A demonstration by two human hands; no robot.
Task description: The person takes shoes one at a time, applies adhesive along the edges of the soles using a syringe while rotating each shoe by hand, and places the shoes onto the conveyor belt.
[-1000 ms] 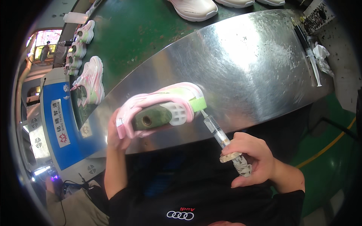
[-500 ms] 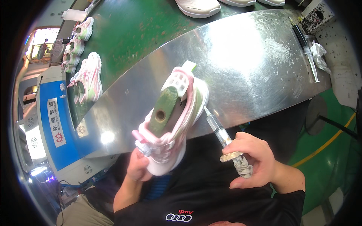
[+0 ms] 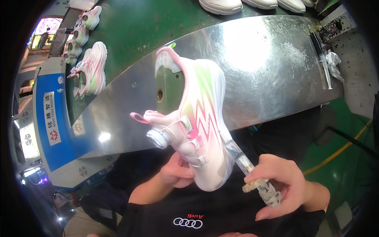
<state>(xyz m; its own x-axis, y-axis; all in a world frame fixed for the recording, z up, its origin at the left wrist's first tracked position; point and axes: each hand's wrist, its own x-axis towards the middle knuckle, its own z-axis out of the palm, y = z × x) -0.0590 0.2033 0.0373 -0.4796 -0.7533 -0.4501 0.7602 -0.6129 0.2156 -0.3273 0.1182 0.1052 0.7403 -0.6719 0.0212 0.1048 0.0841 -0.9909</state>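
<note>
A pink, white and pale green sneaker [image 3: 205,126] with a dial lace fastener is raised over the near edge of the metal sheet, its patterned side in view. A green shoe last [image 3: 170,89] fills its opening. My left hand [image 3: 176,172] grips the sneaker near the toe, some fingers hidden beneath it. Closed around a clear syringe [image 3: 241,160] is my right hand [image 3: 282,179]; the syringe's flange and plunger end are wrapped in stained, crumpled material. Its tip meets or nearly meets the sole edge; contact cannot be made out.
Under the work lies a shiny metal sheet [image 3: 272,91] on a green table [image 3: 138,35]. Similar sneakers [image 3: 94,69] line the left. White shoes [image 3: 221,6] stand at the far edge. Another syringe [image 3: 324,67] and crumpled tissue [image 3: 333,63] lie right. A blue machine panel [image 3: 51,118] is at left.
The sneaker has turned from showing its opening and sole edge to showing its patterned side. The syringe and my right hand have shifted slightly right and nearer to me.
</note>
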